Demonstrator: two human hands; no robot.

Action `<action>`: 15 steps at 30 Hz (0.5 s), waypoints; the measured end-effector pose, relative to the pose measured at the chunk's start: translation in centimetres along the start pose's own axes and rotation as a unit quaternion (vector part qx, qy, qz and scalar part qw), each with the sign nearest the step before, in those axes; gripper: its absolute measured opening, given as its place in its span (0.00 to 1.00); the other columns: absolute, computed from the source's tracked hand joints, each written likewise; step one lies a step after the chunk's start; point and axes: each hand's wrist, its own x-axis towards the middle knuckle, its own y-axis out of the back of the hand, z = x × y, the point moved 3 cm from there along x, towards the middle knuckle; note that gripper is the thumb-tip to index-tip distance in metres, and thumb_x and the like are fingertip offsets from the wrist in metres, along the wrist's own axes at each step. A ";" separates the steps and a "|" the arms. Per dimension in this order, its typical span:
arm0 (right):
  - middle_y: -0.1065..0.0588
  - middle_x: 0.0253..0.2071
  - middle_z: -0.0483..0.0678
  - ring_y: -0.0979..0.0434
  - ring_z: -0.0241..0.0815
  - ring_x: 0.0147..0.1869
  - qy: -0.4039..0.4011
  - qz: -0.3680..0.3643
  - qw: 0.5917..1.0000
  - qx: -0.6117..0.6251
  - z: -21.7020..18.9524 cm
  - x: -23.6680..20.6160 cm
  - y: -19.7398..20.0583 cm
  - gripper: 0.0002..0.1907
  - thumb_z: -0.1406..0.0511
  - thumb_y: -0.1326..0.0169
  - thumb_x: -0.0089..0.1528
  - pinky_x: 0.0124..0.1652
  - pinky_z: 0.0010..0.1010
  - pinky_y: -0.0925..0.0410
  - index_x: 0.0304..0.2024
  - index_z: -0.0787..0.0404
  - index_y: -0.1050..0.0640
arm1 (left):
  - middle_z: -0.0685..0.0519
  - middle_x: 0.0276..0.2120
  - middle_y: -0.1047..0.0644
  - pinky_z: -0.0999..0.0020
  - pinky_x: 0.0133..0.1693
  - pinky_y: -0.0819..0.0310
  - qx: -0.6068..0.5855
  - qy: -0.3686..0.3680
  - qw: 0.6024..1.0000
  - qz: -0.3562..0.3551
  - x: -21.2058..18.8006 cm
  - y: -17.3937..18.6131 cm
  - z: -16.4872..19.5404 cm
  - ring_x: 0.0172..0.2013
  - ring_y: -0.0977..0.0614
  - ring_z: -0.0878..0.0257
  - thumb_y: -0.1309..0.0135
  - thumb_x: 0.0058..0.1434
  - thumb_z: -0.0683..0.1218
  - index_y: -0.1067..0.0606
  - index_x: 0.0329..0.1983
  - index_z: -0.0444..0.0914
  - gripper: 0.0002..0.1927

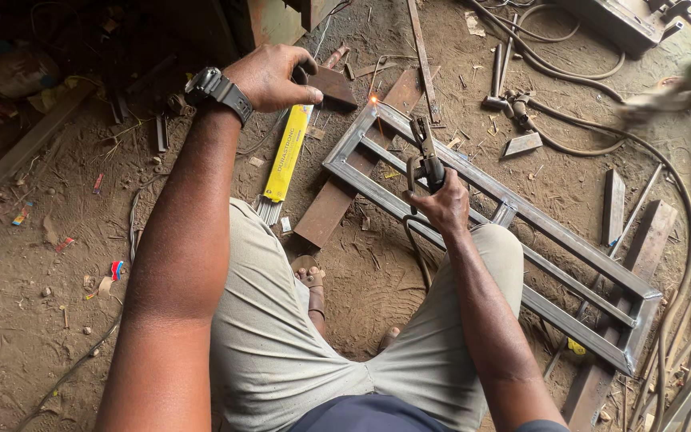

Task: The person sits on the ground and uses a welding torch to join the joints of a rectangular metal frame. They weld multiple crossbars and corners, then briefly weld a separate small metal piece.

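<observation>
Looking down at the welding electrode holder [423, 152], I've got my right hand [444, 202] wrapped tight around its handle, fingers fully closed on it. The tip points up and left toward the near corner of the steel frame [521, 210], where a small orange spark [374, 100] glows right at the joint. That frame's a long rectangle of grey tube lying flat on the dirt floor [49, 296], running diagonally away to my right, resting on a couple of rusty flat bars [337, 196].

My left hand [269, 76] is up by the top corner, curled shut around a dark handle of something, can't quite tell what it is from here. Just below it lies a yellow pack of welding rods [285, 156], beside my left knee. A black cable [665, 160] snakes round the far side of the frame, and loose scrap metal is scattered all over.
</observation>
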 end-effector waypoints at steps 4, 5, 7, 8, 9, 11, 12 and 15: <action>0.22 0.44 0.57 0.19 0.49 0.47 0.008 -0.004 1.000 0.010 -0.3 -0.2 0.1 0.43 0.48 0.27 0.48 0.46 0.41 0.22 0.54 0.68 0.28 | 0.41 0.47 0.19 0.55 0.49 0.21 -0.004 -0.007 1.000 0.009 0.0 -0.1 0.0 0.48 0.17 0.51 0.35 0.58 0.58 0.26 0.60 0.36 0.32; 0.22 0.44 0.57 0.19 0.50 0.47 0.007 -0.006 1.000 0.011 -0.3 -0.2 0.2 0.43 0.48 0.27 0.48 0.47 0.41 0.22 0.55 0.69 0.28 | 0.40 0.48 0.20 0.55 0.49 0.21 -0.004 -0.004 1.000 0.008 0.1 -0.1 0.0 0.48 0.17 0.50 0.35 0.58 0.58 0.27 0.60 0.36 0.33; 0.23 0.45 0.58 0.19 0.51 0.48 0.005 -0.011 1.000 0.014 -0.4 -0.1 0.2 0.45 0.47 0.26 0.49 0.47 0.42 0.23 0.56 0.69 0.28 | 0.40 0.48 0.20 0.54 0.48 0.21 0.002 0.002 1.000 0.004 0.1 -0.3 -0.1 0.48 0.17 0.50 0.36 0.58 0.59 0.27 0.61 0.36 0.33; 0.23 0.45 0.58 0.19 0.51 0.48 -0.002 -0.014 1.000 0.010 -0.4 -0.1 0.2 0.45 0.47 0.27 0.48 0.46 0.42 0.23 0.56 0.69 0.28 | 0.40 0.48 0.20 0.53 0.48 0.21 0.006 0.005 1.000 0.002 0.1 -0.3 -0.1 0.47 0.16 0.50 0.36 0.58 0.59 0.27 0.61 0.37 0.33; 0.23 0.45 0.58 0.19 0.51 0.48 -0.009 -0.018 1.000 0.007 -0.4 -0.1 0.1 0.45 0.47 0.27 0.48 0.46 0.42 0.23 0.56 0.69 0.28 | 0.40 0.48 0.20 0.53 0.48 0.21 0.011 0.008 1.000 -0.001 0.1 -0.3 -0.2 0.47 0.16 0.49 0.36 0.58 0.59 0.27 0.61 0.37 0.33; 0.23 0.45 0.58 0.19 0.51 0.48 -0.014 -0.021 1.000 0.006 -0.3 -0.2 0.1 0.45 0.47 0.27 0.48 0.47 0.42 0.23 0.56 0.69 0.28 | 0.40 0.48 0.20 0.53 0.48 0.21 0.010 0.007 1.000 0.003 0.1 -0.3 -0.2 0.47 0.16 0.49 0.36 0.59 0.59 0.27 0.61 0.37 0.33; 0.22 0.45 0.58 0.19 0.51 0.49 -0.011 -0.022 1.000 0.008 -0.3 -0.2 0.1 0.45 0.47 0.27 0.48 0.47 0.42 0.23 0.56 0.68 0.28 | 0.40 0.48 0.20 0.54 0.48 0.21 0.010 0.006 1.000 0.005 0.1 -0.3 -0.2 0.47 0.16 0.49 0.36 0.59 0.59 0.27 0.61 0.37 0.33; 0.22 0.46 0.57 0.19 0.50 0.49 -0.001 -0.021 1.000 0.015 -0.1 -0.3 0.2 0.45 0.47 0.27 0.48 0.49 0.43 0.23 0.56 0.68 0.28 | 0.40 0.48 0.20 0.54 0.49 0.21 0.012 -0.005 1.000 0.008 0.2 -0.3 -0.1 0.48 0.17 0.49 0.35 0.58 0.59 0.27 0.61 0.36 0.34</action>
